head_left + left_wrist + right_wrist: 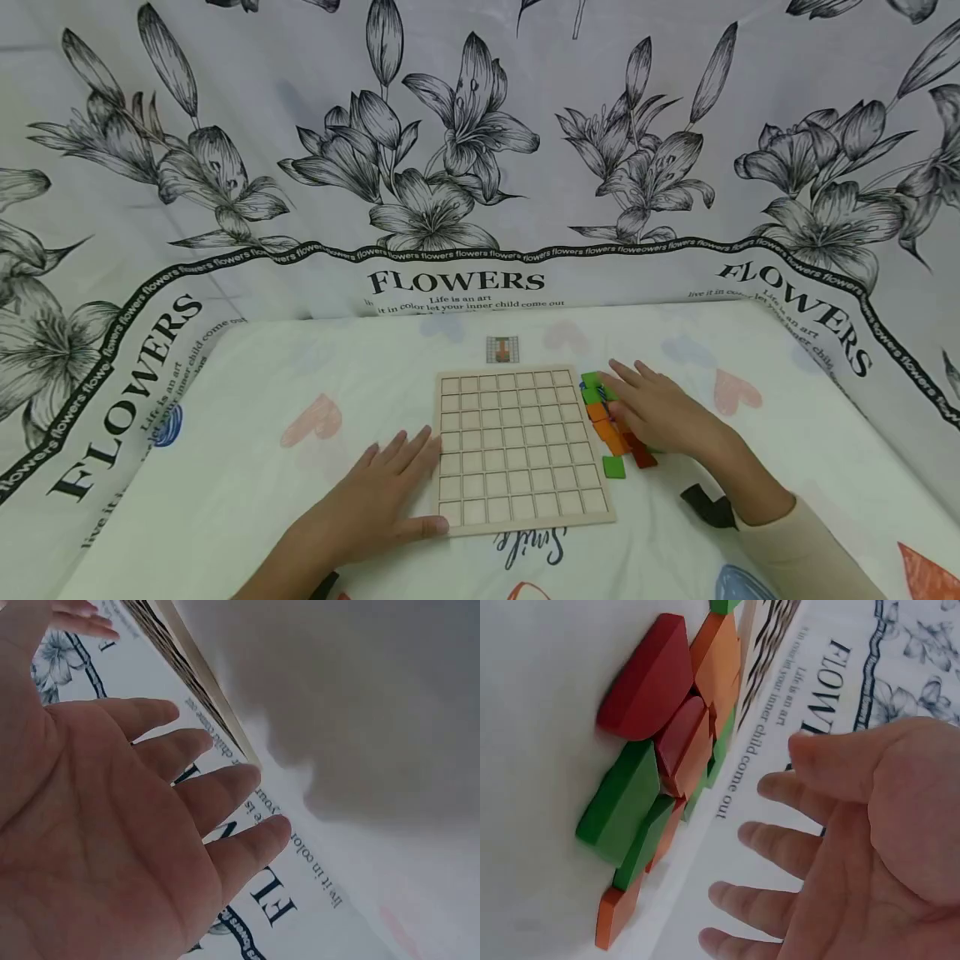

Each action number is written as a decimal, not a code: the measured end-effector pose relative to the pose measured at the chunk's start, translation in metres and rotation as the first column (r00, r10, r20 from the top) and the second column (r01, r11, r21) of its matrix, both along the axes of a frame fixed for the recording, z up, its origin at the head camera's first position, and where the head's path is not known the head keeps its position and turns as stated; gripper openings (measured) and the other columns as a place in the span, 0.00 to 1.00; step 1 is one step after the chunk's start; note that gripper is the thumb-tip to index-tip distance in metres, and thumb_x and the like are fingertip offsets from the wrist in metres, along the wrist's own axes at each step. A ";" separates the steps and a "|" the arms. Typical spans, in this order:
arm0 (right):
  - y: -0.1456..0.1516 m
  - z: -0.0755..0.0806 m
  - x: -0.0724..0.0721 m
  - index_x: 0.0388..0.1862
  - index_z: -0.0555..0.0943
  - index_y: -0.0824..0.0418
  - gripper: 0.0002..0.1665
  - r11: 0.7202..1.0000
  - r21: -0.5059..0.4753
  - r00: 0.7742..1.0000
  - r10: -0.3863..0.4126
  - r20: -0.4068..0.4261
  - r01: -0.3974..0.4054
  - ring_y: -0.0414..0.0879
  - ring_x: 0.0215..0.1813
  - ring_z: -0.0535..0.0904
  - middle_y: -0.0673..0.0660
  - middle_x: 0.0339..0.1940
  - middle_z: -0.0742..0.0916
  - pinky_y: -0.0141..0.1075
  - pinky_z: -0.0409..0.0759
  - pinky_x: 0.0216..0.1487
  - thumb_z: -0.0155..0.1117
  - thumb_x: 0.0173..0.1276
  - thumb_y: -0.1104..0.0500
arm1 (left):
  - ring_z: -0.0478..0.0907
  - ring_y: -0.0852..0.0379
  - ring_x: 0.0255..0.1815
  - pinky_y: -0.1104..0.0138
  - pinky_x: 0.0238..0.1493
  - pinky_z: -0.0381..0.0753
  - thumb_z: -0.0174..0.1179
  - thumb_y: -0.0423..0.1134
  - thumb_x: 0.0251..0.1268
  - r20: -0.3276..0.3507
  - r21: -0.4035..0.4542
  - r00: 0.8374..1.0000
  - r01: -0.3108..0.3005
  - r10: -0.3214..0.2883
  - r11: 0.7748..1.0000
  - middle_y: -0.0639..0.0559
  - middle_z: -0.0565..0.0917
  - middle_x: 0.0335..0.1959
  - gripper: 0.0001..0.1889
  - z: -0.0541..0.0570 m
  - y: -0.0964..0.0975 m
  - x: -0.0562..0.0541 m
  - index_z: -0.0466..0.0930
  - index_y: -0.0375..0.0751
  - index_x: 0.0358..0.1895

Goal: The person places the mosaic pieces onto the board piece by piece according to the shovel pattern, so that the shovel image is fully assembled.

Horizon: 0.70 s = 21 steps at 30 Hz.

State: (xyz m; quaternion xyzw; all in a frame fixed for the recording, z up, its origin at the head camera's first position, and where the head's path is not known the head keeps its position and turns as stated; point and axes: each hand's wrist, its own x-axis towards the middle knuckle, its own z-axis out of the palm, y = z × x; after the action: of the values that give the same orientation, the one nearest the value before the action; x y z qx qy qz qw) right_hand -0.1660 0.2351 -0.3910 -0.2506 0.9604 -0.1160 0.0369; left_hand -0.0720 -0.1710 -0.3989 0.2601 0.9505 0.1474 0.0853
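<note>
A square wooden grid board (525, 446) lies flat on the cloth, its cells bare. My left hand (367, 504) is at the board's left edge, fingers extended and thumb at the near left corner; in the left wrist view its palm holds nothing. Beside the board's right edge lies a loose pile of flat coloured pieces: a green square (613, 467), an orange piece (609, 435) and a red piece (642, 454), among others. My right hand (663, 408) is over this pile, partly hiding it, fingers spread. The right wrist view shows rounded red (649, 686) and green (622, 799) pieces apart from the fingers.
A small printed picture (502, 349) lies just beyond the board's far edge. White cloth (300, 475) with hearts and lettering covers the table. At the back hangs a flower-printed curtain (450, 167). A dark strap (708, 506) hangs by the right wrist.
</note>
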 end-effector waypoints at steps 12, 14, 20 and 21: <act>-0.022 0.002 -0.026 0.69 0.70 0.74 0.27 0.997 0.048 0.997 0.049 0.066 -0.053 0.50 0.39 0.78 0.69 0.57 0.82 0.46 0.81 0.46 0.57 0.73 0.67 | 0.52 0.35 0.78 0.36 0.68 0.59 0.53 0.72 0.63 0.029 -0.037 0.997 0.076 -0.075 0.996 0.44 0.55 0.80 0.50 -0.006 0.003 0.004 0.56 0.39 0.79; -0.024 0.002 -0.030 0.67 0.71 0.75 0.26 0.997 0.058 0.997 0.049 0.060 -0.053 0.49 0.38 0.77 0.69 0.53 0.83 0.44 0.81 0.43 0.57 0.73 0.67 | 0.52 0.35 0.78 0.36 0.68 0.59 0.52 0.71 0.64 0.032 -0.037 0.997 0.074 -0.073 0.997 0.44 0.55 0.80 0.50 -0.007 0.003 0.005 0.56 0.39 0.79; -0.031 0.004 -0.041 0.56 0.81 0.71 0.16 0.996 0.081 0.996 0.040 0.077 -0.046 0.48 0.35 0.75 0.62 0.43 0.82 0.41 0.79 0.37 0.62 0.71 0.67 | 0.52 0.36 0.78 0.37 0.68 0.58 0.51 0.69 0.68 0.047 -0.041 0.997 0.060 -0.058 0.997 0.45 0.55 0.80 0.47 -0.006 0.005 0.005 0.56 0.39 0.79; -0.032 0.004 -0.043 0.53 0.82 0.70 0.14 0.996 0.084 0.996 0.036 0.078 -0.043 0.48 0.34 0.74 0.61 0.40 0.81 0.40 0.79 0.36 0.63 0.70 0.67 | 0.52 0.36 0.78 0.37 0.68 0.58 0.51 0.69 0.68 0.048 -0.041 0.997 0.059 -0.057 0.997 0.45 0.55 0.80 0.46 -0.006 0.005 0.005 0.56 0.39 0.79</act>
State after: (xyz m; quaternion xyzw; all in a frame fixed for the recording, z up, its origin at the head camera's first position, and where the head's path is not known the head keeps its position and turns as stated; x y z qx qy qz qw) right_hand -0.2089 0.2029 -0.3871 -0.2632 0.9572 -0.0833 0.0868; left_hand -0.0671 -0.1658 -0.4045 0.2821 0.9432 0.1306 0.1174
